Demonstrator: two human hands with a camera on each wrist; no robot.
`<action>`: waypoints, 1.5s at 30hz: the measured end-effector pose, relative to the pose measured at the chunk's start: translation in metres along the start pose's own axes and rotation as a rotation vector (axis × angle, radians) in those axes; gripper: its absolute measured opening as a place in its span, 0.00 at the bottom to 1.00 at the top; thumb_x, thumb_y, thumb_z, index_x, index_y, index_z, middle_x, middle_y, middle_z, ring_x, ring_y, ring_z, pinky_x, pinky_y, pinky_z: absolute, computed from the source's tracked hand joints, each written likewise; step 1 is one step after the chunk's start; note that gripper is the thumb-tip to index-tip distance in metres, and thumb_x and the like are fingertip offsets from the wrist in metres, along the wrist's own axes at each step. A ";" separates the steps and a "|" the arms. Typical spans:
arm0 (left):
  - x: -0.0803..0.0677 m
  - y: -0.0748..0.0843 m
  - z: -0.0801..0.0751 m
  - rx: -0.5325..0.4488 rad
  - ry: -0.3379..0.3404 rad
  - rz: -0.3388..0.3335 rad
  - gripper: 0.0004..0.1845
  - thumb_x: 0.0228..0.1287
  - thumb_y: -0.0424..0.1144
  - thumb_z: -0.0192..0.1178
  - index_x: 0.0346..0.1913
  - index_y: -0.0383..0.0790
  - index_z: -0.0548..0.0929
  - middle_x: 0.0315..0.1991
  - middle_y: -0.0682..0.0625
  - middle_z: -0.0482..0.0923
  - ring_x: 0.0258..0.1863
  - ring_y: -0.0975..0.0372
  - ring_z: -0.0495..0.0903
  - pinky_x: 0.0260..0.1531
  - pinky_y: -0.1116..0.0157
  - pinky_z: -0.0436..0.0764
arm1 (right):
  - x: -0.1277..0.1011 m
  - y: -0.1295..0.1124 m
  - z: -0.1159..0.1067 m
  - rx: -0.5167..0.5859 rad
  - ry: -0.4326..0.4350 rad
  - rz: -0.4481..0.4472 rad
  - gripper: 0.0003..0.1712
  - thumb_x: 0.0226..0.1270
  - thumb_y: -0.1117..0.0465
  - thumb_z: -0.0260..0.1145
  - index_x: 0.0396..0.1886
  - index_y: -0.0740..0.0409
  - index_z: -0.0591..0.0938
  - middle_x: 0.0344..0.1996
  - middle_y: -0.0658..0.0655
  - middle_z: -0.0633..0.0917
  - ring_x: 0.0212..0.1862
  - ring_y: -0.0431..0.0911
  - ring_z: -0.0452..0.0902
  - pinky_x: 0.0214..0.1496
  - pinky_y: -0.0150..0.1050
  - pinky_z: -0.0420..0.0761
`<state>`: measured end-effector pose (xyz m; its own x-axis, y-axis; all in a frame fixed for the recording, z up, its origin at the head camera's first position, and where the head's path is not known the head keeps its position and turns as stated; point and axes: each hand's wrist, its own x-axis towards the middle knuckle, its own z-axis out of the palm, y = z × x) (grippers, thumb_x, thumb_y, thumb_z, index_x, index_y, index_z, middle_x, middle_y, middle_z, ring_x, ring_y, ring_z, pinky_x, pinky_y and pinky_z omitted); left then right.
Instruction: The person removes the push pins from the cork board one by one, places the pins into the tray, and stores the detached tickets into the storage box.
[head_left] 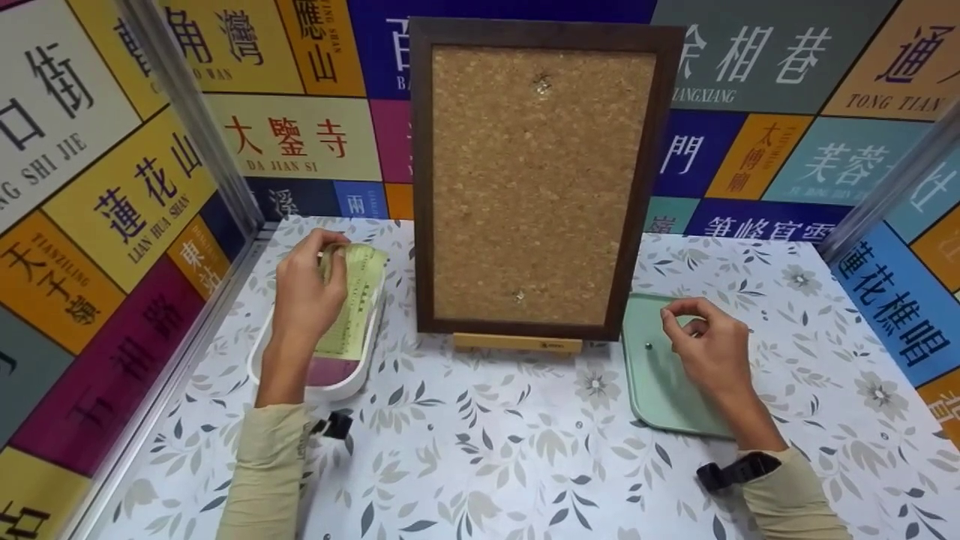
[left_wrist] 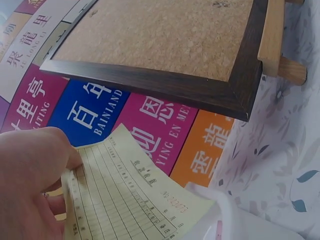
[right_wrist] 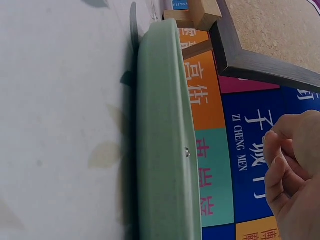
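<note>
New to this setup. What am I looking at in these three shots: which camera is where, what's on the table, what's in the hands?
There is no machine here: a person works with two bare hands. The wide picture comes from a camera on the person's head, looking down at a floral-patterned table. The other two come from cameras strapped to each wrist.

In the middle, a cork board in a dark frame stands on a small wooden easel. Two pins are stuck in it, one high, one low.

The left hand grips yellow-green printed slips over a white tray. The right hand hovers over a pale green tray with fingertips pinched together; whether they hold anything is too small to tell. One small pin lies in that tray.
</note>
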<state>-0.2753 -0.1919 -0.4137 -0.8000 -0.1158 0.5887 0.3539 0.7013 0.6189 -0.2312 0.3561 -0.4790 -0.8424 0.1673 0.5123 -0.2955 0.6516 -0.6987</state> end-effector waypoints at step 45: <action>-0.016 -0.023 0.001 0.166 -0.240 -0.278 0.22 0.64 0.23 0.50 0.58 0.37 0.85 0.56 0.35 0.88 0.57 0.38 0.85 0.54 0.40 0.82 | -0.002 0.028 -0.009 -0.279 -0.512 0.140 0.08 0.77 0.64 0.65 0.43 0.62 0.90 0.36 0.57 0.91 0.39 0.46 0.82 0.42 0.32 0.77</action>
<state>-0.2716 -0.2059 -0.4378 -0.9517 -0.1632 0.2600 0.0406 0.7728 0.6333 -0.2332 0.3808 -0.4949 -0.9953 -0.0671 0.0705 -0.0949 0.8302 -0.5494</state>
